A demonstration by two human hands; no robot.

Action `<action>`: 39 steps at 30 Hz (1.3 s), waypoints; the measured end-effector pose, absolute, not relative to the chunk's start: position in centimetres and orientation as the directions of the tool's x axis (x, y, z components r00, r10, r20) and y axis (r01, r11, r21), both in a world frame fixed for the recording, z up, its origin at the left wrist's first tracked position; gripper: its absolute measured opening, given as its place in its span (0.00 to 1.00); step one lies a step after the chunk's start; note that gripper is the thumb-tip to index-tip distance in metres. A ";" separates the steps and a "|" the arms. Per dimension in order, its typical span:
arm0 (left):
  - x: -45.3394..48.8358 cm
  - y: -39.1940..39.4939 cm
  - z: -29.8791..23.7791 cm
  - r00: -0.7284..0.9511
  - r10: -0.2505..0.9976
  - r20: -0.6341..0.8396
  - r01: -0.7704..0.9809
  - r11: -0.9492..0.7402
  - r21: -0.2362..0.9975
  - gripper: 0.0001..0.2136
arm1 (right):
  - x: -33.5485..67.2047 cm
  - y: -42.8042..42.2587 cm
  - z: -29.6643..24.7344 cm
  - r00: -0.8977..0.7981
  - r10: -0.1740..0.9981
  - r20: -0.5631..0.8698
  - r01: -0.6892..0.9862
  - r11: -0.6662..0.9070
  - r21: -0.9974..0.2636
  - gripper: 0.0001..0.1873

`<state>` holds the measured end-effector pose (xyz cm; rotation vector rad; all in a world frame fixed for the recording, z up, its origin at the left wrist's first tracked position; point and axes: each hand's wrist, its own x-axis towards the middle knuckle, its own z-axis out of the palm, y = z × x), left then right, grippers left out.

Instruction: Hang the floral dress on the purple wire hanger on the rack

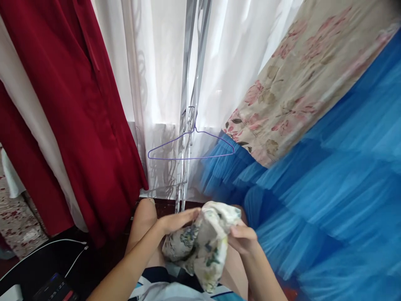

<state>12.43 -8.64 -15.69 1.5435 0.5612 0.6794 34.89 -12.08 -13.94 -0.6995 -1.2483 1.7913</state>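
Both my hands hold a crumpled white cloth with a green and blue flower print (203,242) above my lap. My left hand (177,220) grips its upper left part, fingers curled over the fabric. My right hand (242,238) pinches its right edge. My bare knee (144,217) rises just to the left of the cloth. A thin purple wire hanger (191,146) hangs from a shiny metal rack post (188,104) straight ahead, above the hands.
A dark red garment (78,104) hangs at the left before white curtains (156,83). At the right lies a bed with a blue frilled skirt (328,188) and a beige floral cover (297,75). A white cable (56,246) and a dark device (56,288) lie on the floor at lower left.
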 end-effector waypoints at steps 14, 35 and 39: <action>0.5 -9.3 -17.5 0.348 0.905 0.245 0.803 -0.422 0.421 0.15 | 40.5 -10.3 -11.2 -0.015 1.000 0.003 -0.011 0.003 -1.000 0.13; -8.8 3.1 -6.2 0.258 0.797 0.546 0.851 -0.455 0.263 0.13 | 30.2 4.8 -8.2 -0.255 0.836 0.486 0.547 0.539 -0.640 0.11; -4.7 4.2 -3.3 0.246 0.733 0.635 0.710 -0.582 0.396 0.14 | 29.5 3.9 -8.3 -0.298 0.832 0.468 0.527 0.553 -0.646 0.12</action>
